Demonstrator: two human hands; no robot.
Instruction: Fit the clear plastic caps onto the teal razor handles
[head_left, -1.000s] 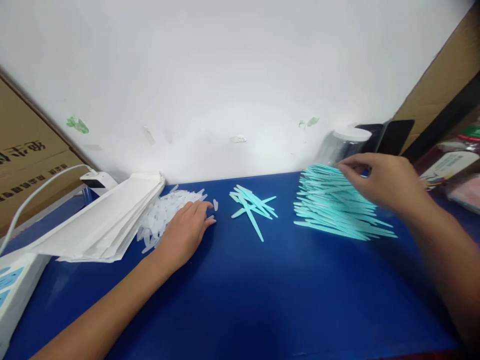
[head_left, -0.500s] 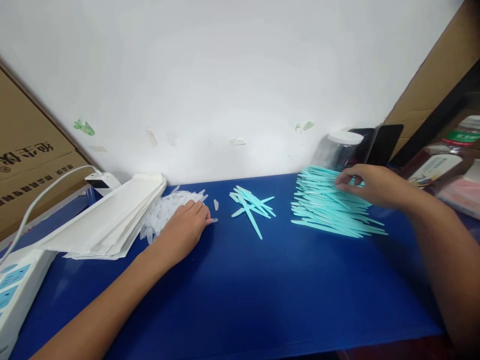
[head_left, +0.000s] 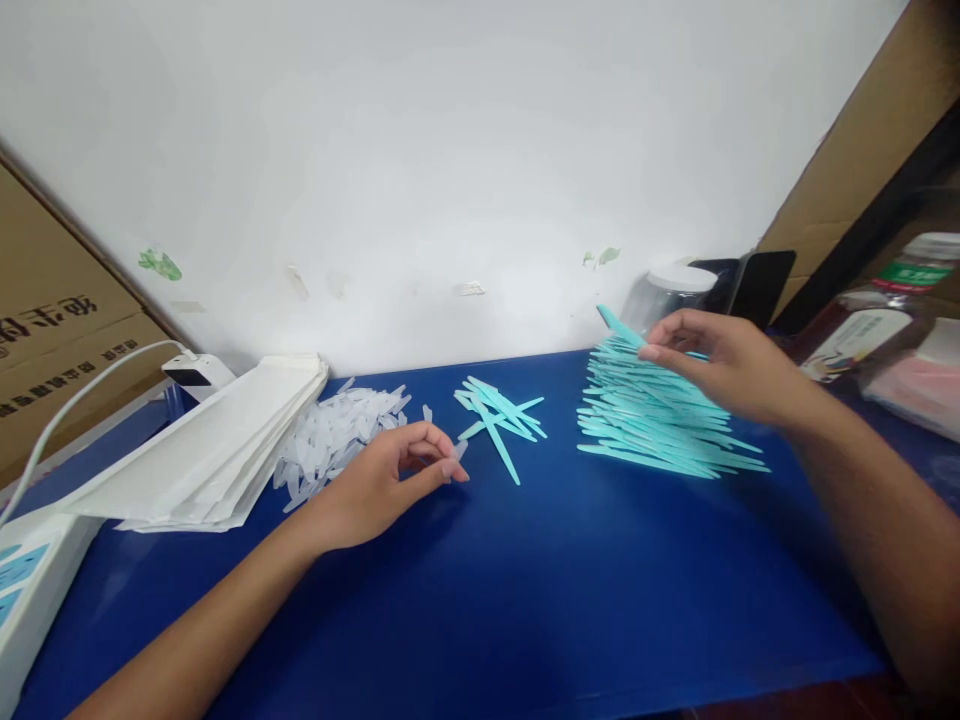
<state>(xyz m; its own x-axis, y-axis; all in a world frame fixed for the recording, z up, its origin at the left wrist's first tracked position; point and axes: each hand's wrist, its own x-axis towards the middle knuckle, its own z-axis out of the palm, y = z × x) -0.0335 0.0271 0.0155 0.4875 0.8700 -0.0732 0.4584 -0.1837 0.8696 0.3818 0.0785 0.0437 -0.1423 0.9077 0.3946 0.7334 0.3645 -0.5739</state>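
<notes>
Left hand (head_left: 382, 480) pinches a clear cap (head_left: 459, 450) beside the cap pile (head_left: 334, 435); right hand (head_left: 724, 362) grips a teal stick (head_left: 619, 324) above the stick pile (head_left: 660, 425).

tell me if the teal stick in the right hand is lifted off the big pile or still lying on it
Lifted. The right hand pinches one teal stick, whose free end angles up above the big teal pile.

smooth teal plastic sticks (head_left: 660, 425), translucent plastic caps (head_left: 330, 435), glossy blue tabletop (head_left: 525, 580)
</notes>
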